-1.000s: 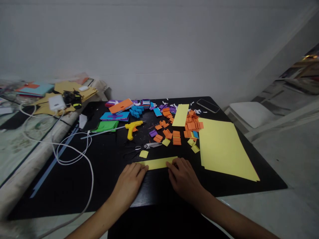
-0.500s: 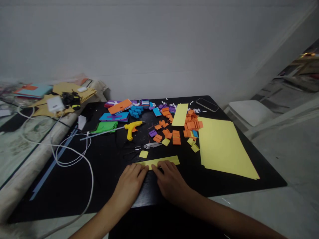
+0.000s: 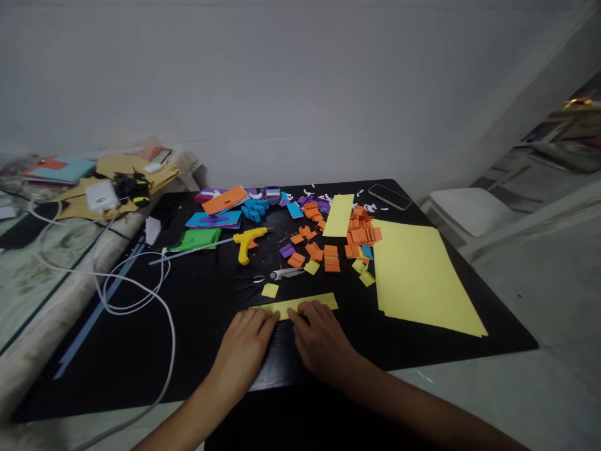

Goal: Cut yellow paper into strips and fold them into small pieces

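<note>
A yellow paper strip [image 3: 292, 305] lies lengthwise near the front of the black table. My left hand [image 3: 245, 343] grips its near edge toward the left end, fingers bent and held together. On the right part of the same strip, my right hand [image 3: 322, 341] pinches the near edge with thumb and curled fingers. Both thumbs point at each other with a short gap between them. Just beyond the strip are a small yellow paper square [image 3: 270, 290], scissors [image 3: 286, 274] and dark-handled pliers [image 3: 256, 280].
A yellow glue gun [image 3: 246, 244] lies behind the pliers. Folded orange paper pieces [image 3: 331, 258] cover the middle, with large yellow sheets [image 3: 422, 275] to the right. A phone [image 3: 389, 196] rests at the back. A white cable [image 3: 169, 326] loops across the left side.
Both hands stay on the yellow paper strip in nearly the same pose. The whole view has shifted very slightly.
</note>
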Demonstrator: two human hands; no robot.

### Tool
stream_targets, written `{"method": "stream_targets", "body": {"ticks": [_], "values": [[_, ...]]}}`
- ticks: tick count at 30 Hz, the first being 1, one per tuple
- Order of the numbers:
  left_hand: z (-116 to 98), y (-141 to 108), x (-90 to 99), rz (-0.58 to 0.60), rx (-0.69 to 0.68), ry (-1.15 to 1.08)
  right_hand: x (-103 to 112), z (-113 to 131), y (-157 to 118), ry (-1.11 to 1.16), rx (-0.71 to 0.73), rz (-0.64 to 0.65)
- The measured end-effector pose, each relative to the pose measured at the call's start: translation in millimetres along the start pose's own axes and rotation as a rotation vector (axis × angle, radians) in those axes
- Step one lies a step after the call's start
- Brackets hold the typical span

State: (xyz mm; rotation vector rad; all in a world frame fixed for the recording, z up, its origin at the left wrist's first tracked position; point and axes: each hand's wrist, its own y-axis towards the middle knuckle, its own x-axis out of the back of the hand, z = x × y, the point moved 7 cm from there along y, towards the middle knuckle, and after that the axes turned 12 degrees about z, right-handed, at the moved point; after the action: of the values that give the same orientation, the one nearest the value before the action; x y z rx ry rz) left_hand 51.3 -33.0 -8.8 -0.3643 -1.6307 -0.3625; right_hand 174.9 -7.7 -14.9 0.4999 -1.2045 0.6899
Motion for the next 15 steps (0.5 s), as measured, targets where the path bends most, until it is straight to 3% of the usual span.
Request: {"method": "stream_targets", "body": {"ticks": [15], "values": [[24, -30, -1.7, -0.007, 0.081, 0.065, 20, -47, -37, -0.078, -0.150, -0.133]]}}
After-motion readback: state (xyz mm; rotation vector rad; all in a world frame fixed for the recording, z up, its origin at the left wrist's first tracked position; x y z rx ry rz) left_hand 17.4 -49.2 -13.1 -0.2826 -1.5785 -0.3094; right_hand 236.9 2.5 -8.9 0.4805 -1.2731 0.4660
